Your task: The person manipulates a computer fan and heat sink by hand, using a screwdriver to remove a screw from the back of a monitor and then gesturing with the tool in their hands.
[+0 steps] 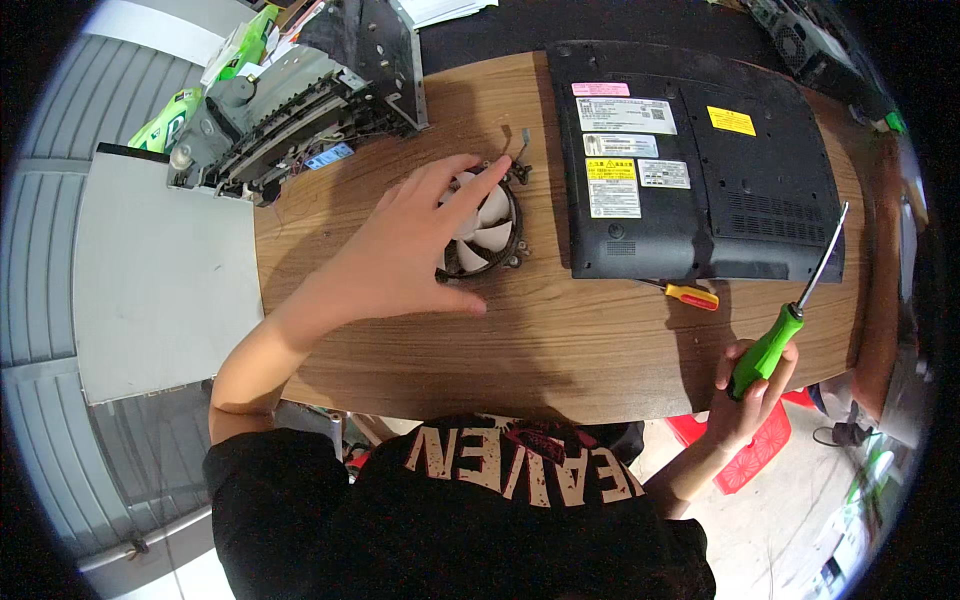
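Note:
A round cooling fan [492, 237] with pale blades and a dark frame lies on the wooden table. Over its left side spreads my left hand [415, 225], fingers apart, with the fingertips at the fan's far rim; whether they touch it I cannot tell. My right hand [755, 385], near the table's front right edge, is closed around the green handle of a screwdriver [768, 350], whose shaft points up and away. Beyond that, a black laptop [690, 215] lies underside up, bearing several labels. A small screwdriver with a yellow and red handle [692, 296] rests at its near edge.
A partly dismantled grey and black machine [290, 120] stands at the far left, with green packages [168, 122] behind it. A white panel [165, 270] adjoins the table's left side. Dark equipment [810, 45] sits at the far right. A red stool [750, 455] is below the table.

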`<state>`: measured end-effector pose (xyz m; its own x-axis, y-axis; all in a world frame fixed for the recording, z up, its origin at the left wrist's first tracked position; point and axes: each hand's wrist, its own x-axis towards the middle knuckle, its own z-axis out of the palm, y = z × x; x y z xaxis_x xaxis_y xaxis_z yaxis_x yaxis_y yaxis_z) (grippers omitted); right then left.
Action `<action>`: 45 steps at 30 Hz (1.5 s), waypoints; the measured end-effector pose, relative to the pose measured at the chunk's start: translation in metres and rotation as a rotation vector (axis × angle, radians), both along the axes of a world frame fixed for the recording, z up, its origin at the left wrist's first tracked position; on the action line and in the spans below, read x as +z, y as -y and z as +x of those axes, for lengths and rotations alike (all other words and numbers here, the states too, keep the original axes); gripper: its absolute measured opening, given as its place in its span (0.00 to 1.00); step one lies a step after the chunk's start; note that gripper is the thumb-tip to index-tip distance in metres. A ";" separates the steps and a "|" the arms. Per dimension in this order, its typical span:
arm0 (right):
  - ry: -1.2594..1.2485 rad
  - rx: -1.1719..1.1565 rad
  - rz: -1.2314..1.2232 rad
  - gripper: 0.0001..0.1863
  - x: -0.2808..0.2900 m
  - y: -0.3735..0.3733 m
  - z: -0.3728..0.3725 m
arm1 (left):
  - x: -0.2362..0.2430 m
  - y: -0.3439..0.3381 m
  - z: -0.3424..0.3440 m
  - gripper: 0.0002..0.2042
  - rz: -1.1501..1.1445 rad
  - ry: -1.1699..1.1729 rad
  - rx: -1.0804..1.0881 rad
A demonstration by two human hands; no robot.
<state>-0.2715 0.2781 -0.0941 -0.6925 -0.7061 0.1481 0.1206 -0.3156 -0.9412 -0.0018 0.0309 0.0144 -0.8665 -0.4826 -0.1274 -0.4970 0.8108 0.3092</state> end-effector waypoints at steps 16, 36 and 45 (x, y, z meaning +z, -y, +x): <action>0.204 0.301 -0.009 0.34 0.011 0.016 0.037 | 0.015 0.033 0.013 0.41 2.044 -1.443 0.692; -0.363 0.154 -0.227 0.22 0.030 0.084 0.114 | -0.029 0.016 0.012 0.42 1.818 -1.185 0.071; -0.556 0.481 -0.063 0.24 0.062 0.094 0.101 | -0.036 0.024 0.042 0.40 1.611 -1.141 0.620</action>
<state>-0.1707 0.1839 -0.0319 -0.1196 -0.8914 0.4371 -0.2308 -0.4032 -0.8855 0.0404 0.0073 -0.0220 -0.6469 -0.7080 -0.2833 0.3496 -0.6055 0.7149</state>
